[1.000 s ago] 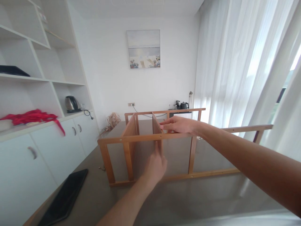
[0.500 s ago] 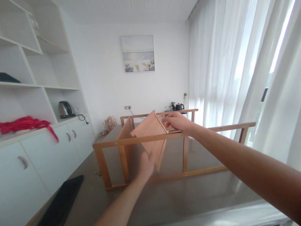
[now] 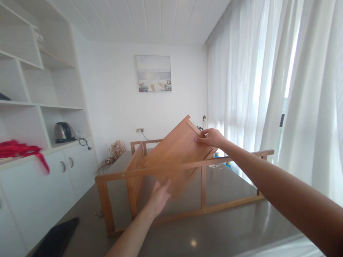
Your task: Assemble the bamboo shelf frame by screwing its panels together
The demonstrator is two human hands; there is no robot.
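Note:
A flat wooden board [image 3: 174, 146] is tilted diagonally between the two sides of a wooden frame [image 3: 166, 168] lying on its side on a grey table. My right hand [image 3: 210, 138] pinches the board near its upper right edge, thumb against the face. Below the frame's upper rail, my left hand [image 3: 159, 196] has its fingers stretched out and spread, close to the board's blurred lower part; whether it touches the board I cannot tell. Another wooden panel [image 3: 136, 162] stands upright across the frame's left end.
The grey table [image 3: 198, 232] carries a black flat object [image 3: 57, 237] at front left and a dry fibrous bundle [image 3: 116, 150] at the back. White cabinets line the left, with an electric kettle [image 3: 63, 132] and red cloth [image 3: 20, 149]. Curtains [image 3: 241, 82] hang at right.
The board has swung so its broad face shows more and its top end has risen rightward. My left hand has come off the board's lower edge. The view has tilted up slightly.

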